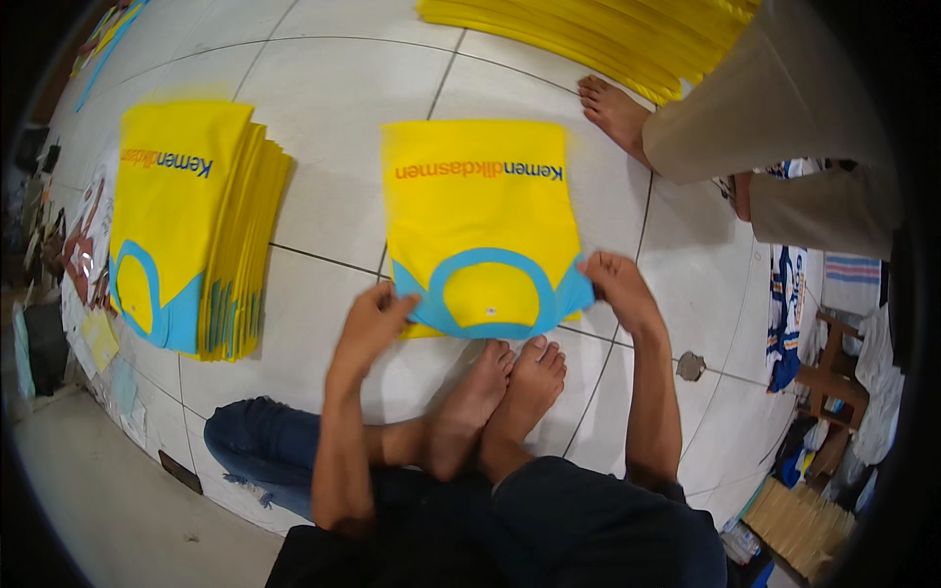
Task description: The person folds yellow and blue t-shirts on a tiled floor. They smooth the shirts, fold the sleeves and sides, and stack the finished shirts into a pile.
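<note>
A folded yellow T-shirt (481, 213) with blue collar and blue shoulder parts lies on the tiled floor before me, its printed lettering upside down to the view. My left hand (378, 316) pinches the blue fabric at its left near corner. At the right near corner, my right hand (617, 283) grips the other blue part between thumb and fingers. A strip of yellow fabric (430, 333) shows beneath the shirt's near edge. To the left stands a tall stack of folded shirts (176, 220) of the same yellow and blue, its collar side towards me.
More yellow folded fabric (581, 37) lies in a long row at the top. A person in beige trousers (735, 110) stands barefoot at the upper right. My bare feet (514, 382) are just below the shirt. Plastic-wrapped items (95, 272) lie at far left; cardboard (801, 529) sits at lower right.
</note>
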`<state>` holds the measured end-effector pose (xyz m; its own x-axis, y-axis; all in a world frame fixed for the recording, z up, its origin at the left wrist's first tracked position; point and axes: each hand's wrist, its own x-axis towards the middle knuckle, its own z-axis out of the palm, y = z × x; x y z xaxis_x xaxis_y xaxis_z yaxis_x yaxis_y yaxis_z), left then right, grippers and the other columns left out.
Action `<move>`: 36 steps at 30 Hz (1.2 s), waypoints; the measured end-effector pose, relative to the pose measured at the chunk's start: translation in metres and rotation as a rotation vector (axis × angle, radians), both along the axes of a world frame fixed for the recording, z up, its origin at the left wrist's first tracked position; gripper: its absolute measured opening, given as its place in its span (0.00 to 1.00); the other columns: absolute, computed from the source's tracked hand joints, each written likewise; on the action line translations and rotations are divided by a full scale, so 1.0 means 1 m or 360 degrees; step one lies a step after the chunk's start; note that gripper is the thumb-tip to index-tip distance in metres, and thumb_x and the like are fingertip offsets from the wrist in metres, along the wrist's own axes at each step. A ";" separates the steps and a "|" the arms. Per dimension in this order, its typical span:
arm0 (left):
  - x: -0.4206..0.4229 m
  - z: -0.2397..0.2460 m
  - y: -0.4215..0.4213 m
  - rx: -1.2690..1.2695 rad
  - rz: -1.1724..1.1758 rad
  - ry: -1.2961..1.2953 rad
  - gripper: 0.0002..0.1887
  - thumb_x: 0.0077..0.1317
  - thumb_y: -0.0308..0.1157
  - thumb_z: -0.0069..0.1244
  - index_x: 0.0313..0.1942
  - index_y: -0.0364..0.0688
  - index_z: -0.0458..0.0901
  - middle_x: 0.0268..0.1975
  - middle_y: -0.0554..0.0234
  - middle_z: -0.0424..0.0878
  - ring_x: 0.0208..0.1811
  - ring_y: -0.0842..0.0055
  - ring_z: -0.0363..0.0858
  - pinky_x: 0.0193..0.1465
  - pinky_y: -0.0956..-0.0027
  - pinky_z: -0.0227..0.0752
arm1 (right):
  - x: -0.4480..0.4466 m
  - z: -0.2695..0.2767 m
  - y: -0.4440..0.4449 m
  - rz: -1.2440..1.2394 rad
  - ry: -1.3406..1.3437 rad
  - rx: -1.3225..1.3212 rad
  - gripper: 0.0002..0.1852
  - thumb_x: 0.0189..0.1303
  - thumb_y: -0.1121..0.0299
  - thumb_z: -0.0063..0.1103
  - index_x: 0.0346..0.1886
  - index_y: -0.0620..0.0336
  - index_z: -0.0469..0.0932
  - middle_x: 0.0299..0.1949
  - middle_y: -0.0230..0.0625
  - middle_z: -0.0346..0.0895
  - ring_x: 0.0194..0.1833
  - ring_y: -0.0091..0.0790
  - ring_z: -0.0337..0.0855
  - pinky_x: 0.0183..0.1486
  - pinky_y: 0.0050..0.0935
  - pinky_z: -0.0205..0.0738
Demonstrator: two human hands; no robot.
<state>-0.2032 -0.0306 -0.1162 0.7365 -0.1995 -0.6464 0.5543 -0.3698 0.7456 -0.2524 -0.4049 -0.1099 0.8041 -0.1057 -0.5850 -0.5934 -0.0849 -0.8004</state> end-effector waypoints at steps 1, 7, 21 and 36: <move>0.015 0.002 -0.001 -0.0238 0.0124 0.0058 0.14 0.73 0.39 0.52 0.45 0.36 0.83 0.36 0.63 0.84 0.37 0.74 0.83 0.42 0.67 0.77 | 0.014 0.010 0.000 -0.0072 -0.0024 0.0092 0.15 0.73 0.59 0.61 0.34 0.61 0.78 0.32 0.31 0.81 0.33 0.21 0.79 0.36 0.26 0.74; 0.104 0.007 -0.034 -0.0596 0.0591 0.0118 0.23 0.79 0.44 0.40 0.56 0.30 0.75 0.50 0.49 0.83 0.46 0.68 0.85 0.52 0.67 0.81 | 0.093 0.007 0.017 -0.0378 -0.0206 0.0632 0.15 0.77 0.60 0.55 0.48 0.65 0.80 0.45 0.39 0.84 0.45 0.32 0.85 0.53 0.32 0.81; -0.001 -0.039 -0.113 0.0427 -0.0764 -0.1610 0.16 0.57 0.35 0.68 0.44 0.42 0.86 0.40 0.58 0.82 0.48 0.59 0.78 0.53 0.57 0.69 | -0.047 -0.054 0.046 -0.0456 -0.0613 -0.1088 0.05 0.64 0.74 0.70 0.41 0.64 0.84 0.36 0.39 0.80 0.33 0.35 0.79 0.38 0.33 0.74; 0.159 -0.012 -0.009 0.0667 -0.0743 -0.1772 0.30 0.59 0.26 0.68 0.62 0.38 0.77 0.54 0.51 0.83 0.55 0.59 0.82 0.58 0.61 0.78 | 0.104 0.018 0.021 -0.0152 -0.0290 -0.0240 0.20 0.78 0.54 0.55 0.62 0.58 0.75 0.30 0.36 0.83 0.21 0.23 0.75 0.25 0.26 0.70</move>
